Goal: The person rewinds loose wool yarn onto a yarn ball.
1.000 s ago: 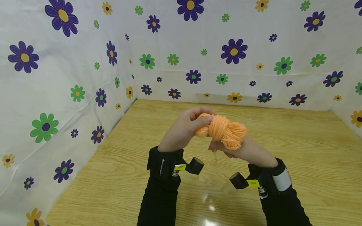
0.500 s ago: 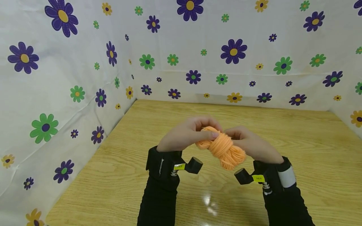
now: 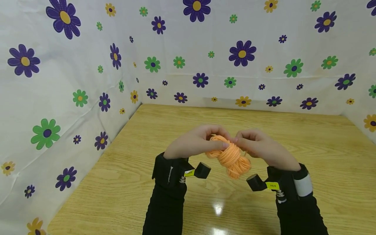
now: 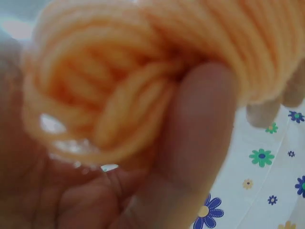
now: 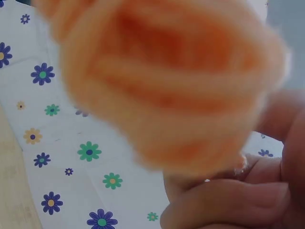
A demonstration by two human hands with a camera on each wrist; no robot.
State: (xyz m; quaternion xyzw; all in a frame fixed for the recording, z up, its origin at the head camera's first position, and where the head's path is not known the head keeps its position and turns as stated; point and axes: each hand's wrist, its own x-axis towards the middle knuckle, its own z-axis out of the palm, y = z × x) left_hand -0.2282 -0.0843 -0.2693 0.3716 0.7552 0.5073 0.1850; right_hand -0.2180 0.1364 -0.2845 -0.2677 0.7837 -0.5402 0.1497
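Observation:
A small skein of orange yarn (image 3: 230, 156), wrapped round its middle, is held up over the table in the head view. My left hand (image 3: 195, 142) grips its left end, the thumb lying along the near side. In the left wrist view that thumb (image 4: 202, 119) presses into the looped end of the yarn (image 4: 109, 86). At the upper right of the wrap, my right hand (image 3: 261, 145) has thumb and index finger brought together on a strand, with a thin bit of yarn showing below them. The skein's other end looms blurred in the right wrist view, above the curled right fingers (image 5: 228, 200).
Beneath the hands lies a wood-grain table (image 3: 132, 182). A white cloth with printed flowers (image 3: 176, 39) hangs behind it and along the left side. Black wrist-camera mounts (image 3: 202, 170) stick inward from both wrists.
My right hand has come up from below and behind the skein to its upper right side, beside the left fingertips. The skein has dropped slightly and tilts further down at its right end.

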